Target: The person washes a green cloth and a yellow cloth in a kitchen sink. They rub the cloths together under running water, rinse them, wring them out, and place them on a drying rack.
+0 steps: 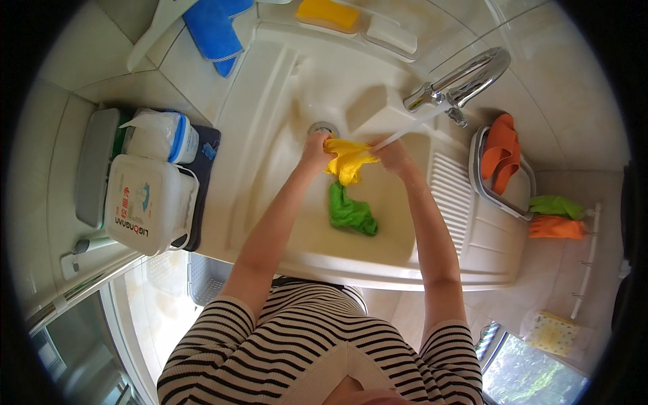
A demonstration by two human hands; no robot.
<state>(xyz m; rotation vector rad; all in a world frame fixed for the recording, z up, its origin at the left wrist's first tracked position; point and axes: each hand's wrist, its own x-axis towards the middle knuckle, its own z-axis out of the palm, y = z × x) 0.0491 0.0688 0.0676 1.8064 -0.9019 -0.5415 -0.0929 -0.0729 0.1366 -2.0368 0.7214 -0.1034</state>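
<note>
A wet yellow cloth [350, 158] is stretched between my two hands above the basin of a cream laundry sink [304, 243]. Its left end is gripped by my left hand [320, 152], close to the metal drain [324, 127]. My right hand [392, 154] holds the other end, where water from the chrome faucet [455, 96] runs down onto it. Just below the yellow cloth, a crumpled green cloth [352, 210] lies on the basin floor.
A ribbed washboard [448, 197] forms the basin's right side. Beyond it stands a collapsible basin [524, 190] with orange slippers [501, 152]. Lidded plastic tubs [147, 202] stand at the left. Rubber gloves [557, 228] hang at the right; a yellow sponge [329, 14] sits behind the sink.
</note>
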